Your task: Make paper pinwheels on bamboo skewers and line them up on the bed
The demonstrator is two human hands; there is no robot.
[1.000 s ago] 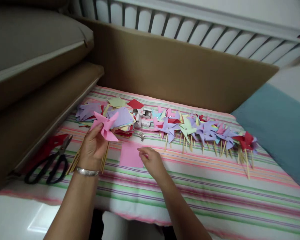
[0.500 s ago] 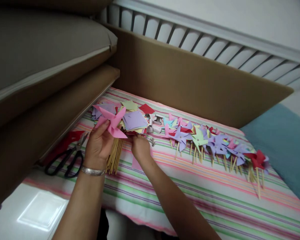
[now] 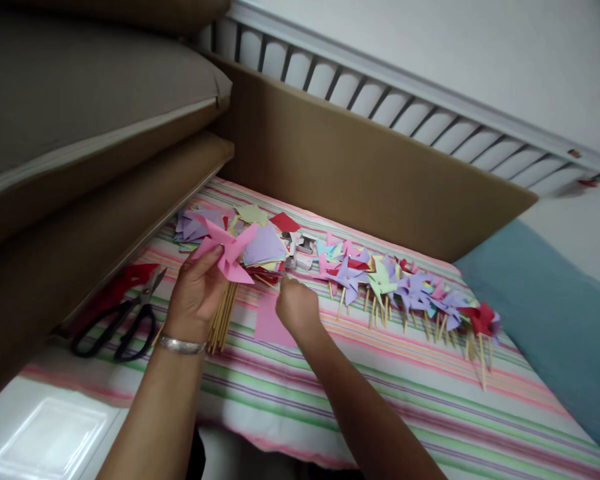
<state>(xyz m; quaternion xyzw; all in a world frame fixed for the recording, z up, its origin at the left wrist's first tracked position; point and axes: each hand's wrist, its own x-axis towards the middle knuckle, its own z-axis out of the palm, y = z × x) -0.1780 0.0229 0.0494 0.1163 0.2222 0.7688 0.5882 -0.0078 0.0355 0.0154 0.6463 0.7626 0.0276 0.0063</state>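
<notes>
My left hand (image 3: pixel 197 290) pinches a pink paper pinwheel head (image 3: pixel 229 250) at its middle, thumb on the front. No stick is visible on it. Below it lies a bundle of thin wooden sticks (image 3: pixel 223 319), partly covered by the hand and paper. My right hand (image 3: pixel 299 307) is closed, just right of the paper stack and over the edge of a pink paper square (image 3: pixel 270 323); what its fingertips hold, if anything, is hidden. A stack of coloured paper squares, lilac sheet (image 3: pixel 265 245) on top, sits between the hands.
Black-handled scissors (image 3: pixel 125 320) lie left, beside something red (image 3: pixel 139 273). More paper squares (image 3: pixel 195 227) and small opened boxes (image 3: pixel 301 250) are behind. Several finished pinwheels (image 3: pixel 380 280) line the right of the striped cloth (image 3: pixel 380 393). Brown cushions (image 3: pixel 130 193) and a panel (image 3: pixel 360 153) border it.
My right hand has drawn back to the right from beside the paper stack, uncovering more of the pink square. My left hand still holds the pinwheel head. The view has turned slightly right.
</notes>
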